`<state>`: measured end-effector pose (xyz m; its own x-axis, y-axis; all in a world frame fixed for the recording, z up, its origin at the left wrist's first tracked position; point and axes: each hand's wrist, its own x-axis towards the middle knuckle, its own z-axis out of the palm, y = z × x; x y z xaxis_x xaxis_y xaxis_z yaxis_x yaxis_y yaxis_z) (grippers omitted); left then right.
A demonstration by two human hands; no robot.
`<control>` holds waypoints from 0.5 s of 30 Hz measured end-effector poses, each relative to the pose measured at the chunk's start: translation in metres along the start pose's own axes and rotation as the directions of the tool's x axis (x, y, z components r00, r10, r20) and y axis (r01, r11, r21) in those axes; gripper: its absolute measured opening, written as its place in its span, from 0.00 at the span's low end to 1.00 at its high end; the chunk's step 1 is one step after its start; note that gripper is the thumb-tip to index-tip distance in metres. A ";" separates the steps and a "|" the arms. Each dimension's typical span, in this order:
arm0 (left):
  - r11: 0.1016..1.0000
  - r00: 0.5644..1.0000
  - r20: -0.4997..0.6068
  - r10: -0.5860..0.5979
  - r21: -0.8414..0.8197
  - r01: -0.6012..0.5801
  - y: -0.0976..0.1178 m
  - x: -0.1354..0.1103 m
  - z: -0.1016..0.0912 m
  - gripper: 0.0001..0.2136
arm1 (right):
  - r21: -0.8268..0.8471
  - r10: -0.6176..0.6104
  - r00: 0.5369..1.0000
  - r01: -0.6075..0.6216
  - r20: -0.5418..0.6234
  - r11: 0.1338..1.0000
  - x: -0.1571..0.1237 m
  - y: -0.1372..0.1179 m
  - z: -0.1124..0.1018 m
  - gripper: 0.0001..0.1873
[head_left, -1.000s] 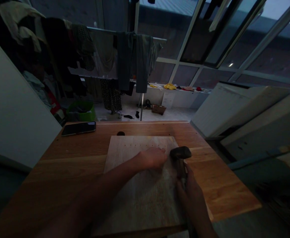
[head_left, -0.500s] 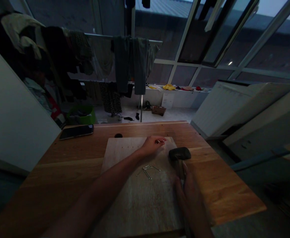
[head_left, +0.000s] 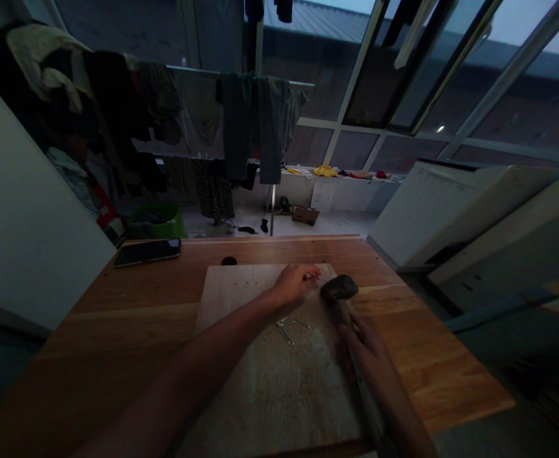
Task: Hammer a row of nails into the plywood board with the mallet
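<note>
Near the far right corner of a pale wooden board (head_left: 270, 394), my left hand (head_left: 293, 283) is closed in a pinch, the fingertips around a nail that hardly shows. My right hand (head_left: 372, 353) grips the handle of a hammer (head_left: 340, 287). The hammer's dark head is just right of my left fingertips, above the board's right edge, and is slightly blurred. Several loose nails (head_left: 286, 332) lie mid-board, below my left wrist. A row of small dark spots (head_left: 247, 283) runs along the board's far left part.
The board rests on a wooden table (head_left: 131, 343). A phone (head_left: 147, 252) lies at the table's far left, and a small round dark object (head_left: 228, 261) sits behind the board. Beyond the table are a drying rack with clothes (head_left: 270, 127) and a green basket (head_left: 160, 222).
The hammer has tilted and its head has shifted slightly up and left, closer to my left hand. My left hand stays in nearly the same place on the board.
</note>
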<state>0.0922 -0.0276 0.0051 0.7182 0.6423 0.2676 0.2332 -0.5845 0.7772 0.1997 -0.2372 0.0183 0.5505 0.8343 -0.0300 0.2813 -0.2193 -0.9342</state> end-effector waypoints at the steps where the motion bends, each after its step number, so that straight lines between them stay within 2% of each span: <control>1: 1.000 1.000 0.001 0.004 0.010 -0.004 0.000 0.000 0.000 0.10 | 0.054 0.048 0.999 -0.049 0.008 0.997 0.005 -0.003 0.002 0.25; 3: 1.000 1.000 -0.003 0.003 0.027 -0.003 0.000 0.000 0.000 0.10 | 0.132 0.118 0.993 -0.114 -0.020 0.985 0.017 -0.010 0.006 0.22; 6: 0.999 1.000 -0.004 0.008 0.033 -0.008 0.000 0.000 0.000 0.11 | 0.255 0.146 0.986 -0.122 -0.077 0.959 0.036 -0.019 0.013 0.20; 9: 1.000 1.000 0.010 0.017 0.026 -0.017 0.000 0.000 0.000 0.12 | 0.358 0.143 0.988 -0.112 -0.059 0.927 0.048 -0.022 0.019 0.21; 15: 0.997 0.999 0.024 0.027 0.070 -0.029 0.002 -0.001 -0.002 0.12 | 0.443 0.135 0.987 -0.083 -0.087 0.892 0.042 -0.019 0.024 0.35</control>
<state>0.0911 -0.0285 0.0077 0.7400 0.6138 0.2749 0.2578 -0.6364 0.7270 0.1989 -0.1855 0.0266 0.6494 0.7502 -0.1247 -0.1431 -0.0405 -0.9889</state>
